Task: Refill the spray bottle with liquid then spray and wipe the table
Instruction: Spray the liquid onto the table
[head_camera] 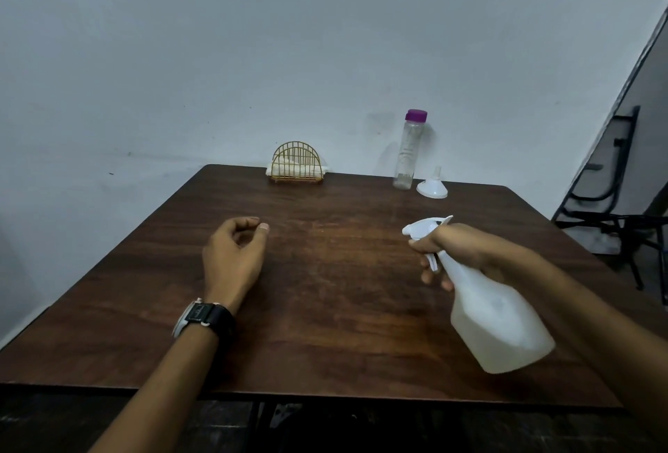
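You are gripping the tilted spray bottle [499,322] at frame right in your right hand [459,250]. Your left hand [233,257] is lying loosely curled, empty, at centre left. Spraying leftward, you are probably risking wetting it and the watch [202,319].

I see a dark brown wood-grain worktop [325,272], a white spray bottle [495,322], a purple-capped clear bottle [408,152], a white funnel [432,187], a gold wire holder [296,163] and a black watch [204,319].

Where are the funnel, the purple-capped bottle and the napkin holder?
funnel [432,188], head view, on its wide white cone.
purple-capped bottle [408,152], head view, on its clear body.
napkin holder [296,163], head view, on its gold wire front.
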A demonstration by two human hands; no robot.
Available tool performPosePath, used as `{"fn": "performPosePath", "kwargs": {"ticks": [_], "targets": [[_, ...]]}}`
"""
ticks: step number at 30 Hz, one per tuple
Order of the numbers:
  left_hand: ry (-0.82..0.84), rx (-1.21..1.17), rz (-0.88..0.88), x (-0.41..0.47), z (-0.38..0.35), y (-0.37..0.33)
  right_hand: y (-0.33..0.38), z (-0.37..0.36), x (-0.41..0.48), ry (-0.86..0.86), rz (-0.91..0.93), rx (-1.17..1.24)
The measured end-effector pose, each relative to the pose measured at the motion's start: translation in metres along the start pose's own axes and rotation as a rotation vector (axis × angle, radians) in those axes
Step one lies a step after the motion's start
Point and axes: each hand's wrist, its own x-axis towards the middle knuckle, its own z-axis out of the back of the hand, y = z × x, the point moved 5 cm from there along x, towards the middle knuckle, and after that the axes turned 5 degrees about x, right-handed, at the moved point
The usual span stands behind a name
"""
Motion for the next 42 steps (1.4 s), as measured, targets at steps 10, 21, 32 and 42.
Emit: {"fn": "performPosePath", "kwargs": {"ticks": [10, 21, 32, 42], "targets": [[0.03, -0.045, -0.037, -0.008, -0.009, -0.003, 0.004, -0.003, -0.009, -0.006, 0.02, 0.003], [0.052, -0.074, -0.07, -0.013, -0.028, -0.005, -0.007, 0.005, -0.021, -0.064, -0.013, -0.046], [0.145, -0.105, -0.082, -0.036, -0.068, -0.025, -0.023, 0.021, -0.041, -0.081, -0.049, -0.089], [0.204, -0.119, -0.105, -0.054, -0.087, -0.043, -0.028, 0.027, -0.063, -0.106, 0.004, -0.064]]}}
